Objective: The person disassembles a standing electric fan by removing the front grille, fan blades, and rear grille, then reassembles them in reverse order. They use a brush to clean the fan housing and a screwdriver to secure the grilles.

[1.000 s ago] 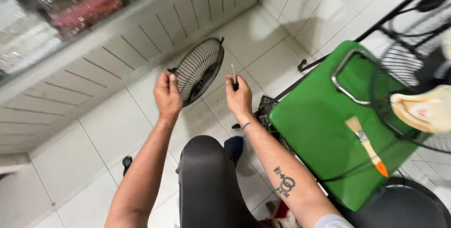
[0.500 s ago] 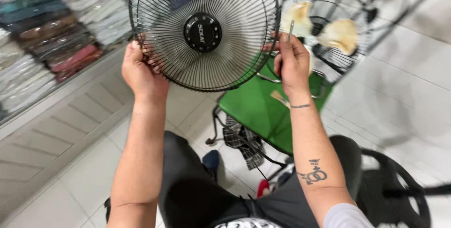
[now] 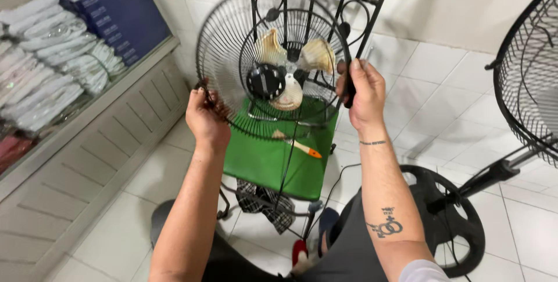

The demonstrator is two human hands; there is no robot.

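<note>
Head view: left hand (image 3: 204, 120) clamps black fan grille (image 3: 224, 44) rim at 8 o'clock; right hand (image 3: 361, 91) clamps rim at 3 o'clock; grille upright over green chair seat (image 3: 261, 163); brush (image 3: 297, 144) on seat; second fan (image 3: 526, 78) at 3 o'clock.

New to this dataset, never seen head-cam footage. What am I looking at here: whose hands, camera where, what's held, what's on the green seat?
One camera, worn on a person's head, looks down at their own bare arms. The left hand and right hand hold a round black wire fan grille by its rim, up in front of a fan head with pale blades. That fan rests on a green chair seat, beside a paintbrush with an orange handle. The right fingers also grip a thin dark tool. Another standing fan is at right.
</note>
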